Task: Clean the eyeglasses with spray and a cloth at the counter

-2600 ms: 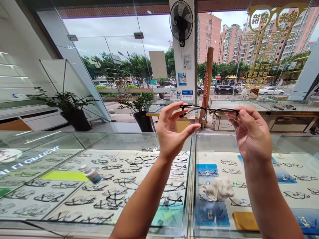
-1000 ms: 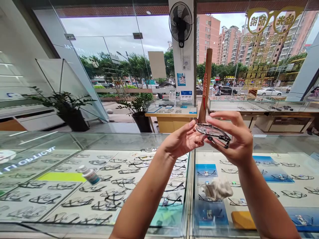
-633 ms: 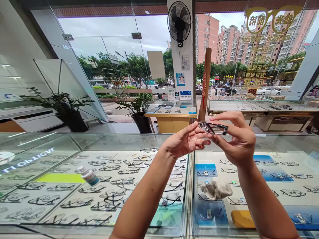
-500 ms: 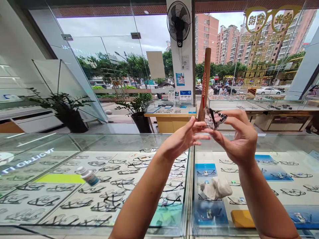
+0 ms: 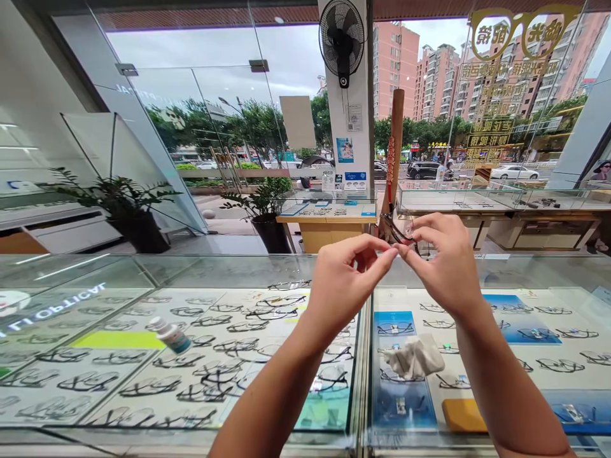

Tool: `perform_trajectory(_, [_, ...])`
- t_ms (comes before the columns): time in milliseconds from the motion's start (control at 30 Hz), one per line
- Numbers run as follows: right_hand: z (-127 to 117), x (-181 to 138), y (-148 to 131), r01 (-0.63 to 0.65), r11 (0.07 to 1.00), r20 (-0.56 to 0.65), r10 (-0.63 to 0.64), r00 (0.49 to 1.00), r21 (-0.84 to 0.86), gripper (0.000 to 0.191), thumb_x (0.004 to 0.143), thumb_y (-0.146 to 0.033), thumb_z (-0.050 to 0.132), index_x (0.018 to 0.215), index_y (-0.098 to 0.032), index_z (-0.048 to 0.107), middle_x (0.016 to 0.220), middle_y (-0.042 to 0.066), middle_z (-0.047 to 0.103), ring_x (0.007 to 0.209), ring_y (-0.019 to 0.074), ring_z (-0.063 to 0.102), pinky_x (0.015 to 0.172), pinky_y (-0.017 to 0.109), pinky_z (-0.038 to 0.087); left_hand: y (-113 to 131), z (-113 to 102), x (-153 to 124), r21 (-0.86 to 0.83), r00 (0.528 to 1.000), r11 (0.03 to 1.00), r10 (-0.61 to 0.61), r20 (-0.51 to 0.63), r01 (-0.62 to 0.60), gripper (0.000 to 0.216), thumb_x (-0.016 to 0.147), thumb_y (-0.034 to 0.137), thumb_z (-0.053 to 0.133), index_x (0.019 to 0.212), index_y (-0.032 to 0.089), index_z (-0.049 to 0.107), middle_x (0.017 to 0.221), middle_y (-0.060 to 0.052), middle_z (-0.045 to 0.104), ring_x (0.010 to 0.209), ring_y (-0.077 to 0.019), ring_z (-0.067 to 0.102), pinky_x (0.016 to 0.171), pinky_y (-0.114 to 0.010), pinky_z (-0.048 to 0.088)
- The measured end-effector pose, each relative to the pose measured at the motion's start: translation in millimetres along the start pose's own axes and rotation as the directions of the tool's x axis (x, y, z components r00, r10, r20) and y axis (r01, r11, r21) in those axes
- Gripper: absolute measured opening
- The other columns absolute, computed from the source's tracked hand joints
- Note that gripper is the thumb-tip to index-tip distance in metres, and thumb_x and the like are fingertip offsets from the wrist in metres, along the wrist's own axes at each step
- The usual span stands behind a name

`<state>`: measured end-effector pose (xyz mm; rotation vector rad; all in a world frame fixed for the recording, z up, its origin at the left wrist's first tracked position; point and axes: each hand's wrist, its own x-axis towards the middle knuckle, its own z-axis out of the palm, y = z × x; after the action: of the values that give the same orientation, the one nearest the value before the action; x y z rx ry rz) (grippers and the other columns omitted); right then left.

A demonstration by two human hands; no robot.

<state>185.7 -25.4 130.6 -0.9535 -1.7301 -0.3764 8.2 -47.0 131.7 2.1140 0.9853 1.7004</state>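
Note:
Both my hands are raised above a glass display counter point(image 5: 191, 270). My right hand point(image 5: 446, 264) is closed around a pair of black-framed glasses point(image 5: 397, 230), which stick out past its fingers and are mostly hidden behind them. My left hand point(image 5: 344, 280) is curled, thumb and forefinger pinched at the tip right beside the right hand's fingertips and the near end of the glasses. Whether the left fingers grip the frame I cannot tell.
A small white bottle point(image 5: 170, 335) lies on the counter glass at left, a crumpled white cloth point(image 5: 416, 357) at right, a yellow case point(image 5: 465, 415) near the front. Many glasses lie under the glass. Behind stand potted plants point(image 5: 128, 203), a pillar with a fan point(image 5: 341, 38) and further counters point(image 5: 477, 200).
The glasses were held spread open at both ends. They are now folded and turned into my right hand, and my left hand has shifted to a pinch at their near end.

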Motion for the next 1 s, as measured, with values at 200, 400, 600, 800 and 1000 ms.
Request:
perform_trajectory(200, [7.7, -4.5, -6.6, 0.012, 0.996, 0.009, -0.011, 1.000, -0.092, 0.010, 0.091, -0.025, 0.069, 0.080, -0.024, 0.070, 0.105, 0.007, 0.077, 0.103, 0.0307, 0.059, 0.089, 0.049, 0.042, -6.2, 12.9, -0.8, -0.020, 0.990, 0.990, -0.140, -0.006, 0.140, 0.027, 0.086, 0.045, 0.079, 0.082, 0.019, 0.083, 0.052, 0.003, 0.055, 0.051, -0.0106, 0.042, 0.052, -0.026, 0.029])
perform_trajectory(400, [12.1, -6.1, -11.9, -0.007, 0.996, 0.033, 0.010, 0.999, -0.093, 0.008, 0.088, -0.018, 0.068, 0.085, -0.025, 0.072, 0.106, 0.008, 0.076, 0.105, 0.0316, 0.057, 0.090, 0.049, 0.042, -14.1, 19.0, 2.7, -0.088, 0.978, 0.975, -0.207, -0.040, 0.203, 0.031, 0.084, 0.048, 0.079, 0.082, 0.017, 0.083, 0.053, 0.003, 0.052, 0.053, -0.0109, 0.039, 0.052, -0.025, 0.029])
perform_trajectory(600, [15.6, -8.8, -20.3, -0.012, 0.995, 0.061, 0.018, 0.998, -0.100, 0.012, 0.092, -0.017, 0.064, 0.093, -0.023, 0.074, 0.110, 0.010, 0.075, 0.107, 0.0319, 0.057, 0.093, 0.050, 0.043, -15.9, 21.6, 4.6, -0.112, 0.973, 0.973, -0.212, -0.096, 0.201, 0.028, 0.082, 0.044, 0.081, 0.076, 0.017, 0.081, 0.064, -0.001, 0.069, 0.058, -0.0122, 0.050, 0.055, -0.025, 0.038])
perform_trajectory(800, [19.2, -13.5, -28.0, -0.030, 0.996, 0.114, 0.040, 0.993, -0.089, 0.018, 0.092, -0.018, 0.062, 0.107, -0.020, 0.073, 0.118, 0.014, 0.073, 0.110, 0.0327, 0.059, 0.094, 0.051, 0.046, -20.1, 19.5, 6.3, -0.107, 0.971, 0.975, -0.208, -0.120, 0.196, 0.024, 0.081, 0.038, 0.080, 0.073, 0.016, 0.080, 0.065, -0.002, 0.072, 0.058, -0.0127, 0.054, 0.057, -0.024, 0.041])
perform_trajectory(1000, [22.6, -15.3, -32.0, -0.079, 0.996, 0.171, 0.085, 0.982, -0.042, 0.024, 0.093, -0.020, 0.059, 0.114, -0.018, 0.072, 0.124, 0.016, 0.070, 0.112, 0.0330, 0.060, 0.096, 0.051, 0.049, -23.7, 15.8, 7.5, -0.092, 0.965, 0.971, -0.233, -0.123, 0.222, 0.026, 0.079, 0.042, 0.082, 0.073, 0.016, 0.081, 0.061, -0.002, 0.068, 0.055, -0.0120, 0.050, 0.053, -0.024, 0.038])
